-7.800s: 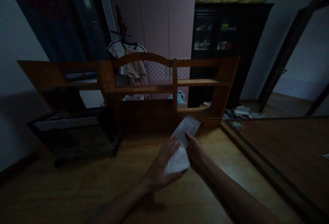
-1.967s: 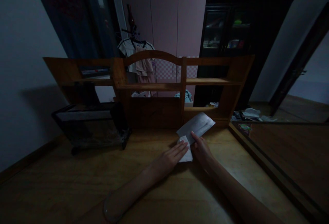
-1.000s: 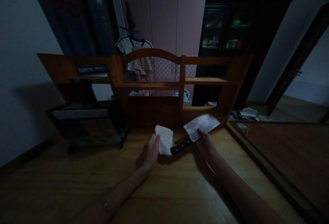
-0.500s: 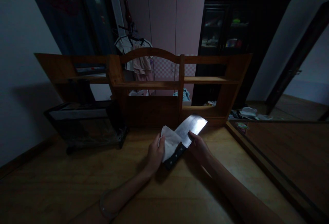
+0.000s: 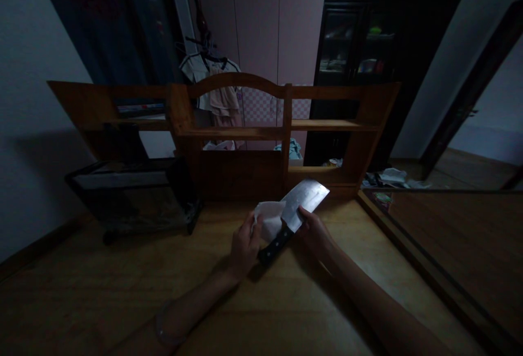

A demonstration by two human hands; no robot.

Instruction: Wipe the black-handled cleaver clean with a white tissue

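Note:
A cleaver [image 5: 307, 199] with a broad shiny blade and a black riveted handle is held above the wooden desk, blade pointing up and right. My right hand [image 5: 314, 233] grips it by the lower edge of the blade, thumb on the flat side. Its other fingers are hidden behind the blade. In my left hand [image 5: 246, 244] a white tissue [image 5: 270, 218] is pinched between thumb and fingers. The tissue hangs beside the handle and the heel of the blade; whether it touches the metal I cannot tell.
A wooden shelf rack [image 5: 235, 133] stands along the back of the desk [image 5: 229, 312]. To the left sits a dark box-shaped thing with a glassy front [image 5: 134, 198]. A raised wooden edge [image 5: 408, 252] bounds the right side. Farther back are pink wardrobe doors [image 5: 257, 34].
The tissue has shifted up and spread differently, uncovering more of the cleaver's handle. My left hand has moved slightly left. The right hand keeps its hold on the blade.

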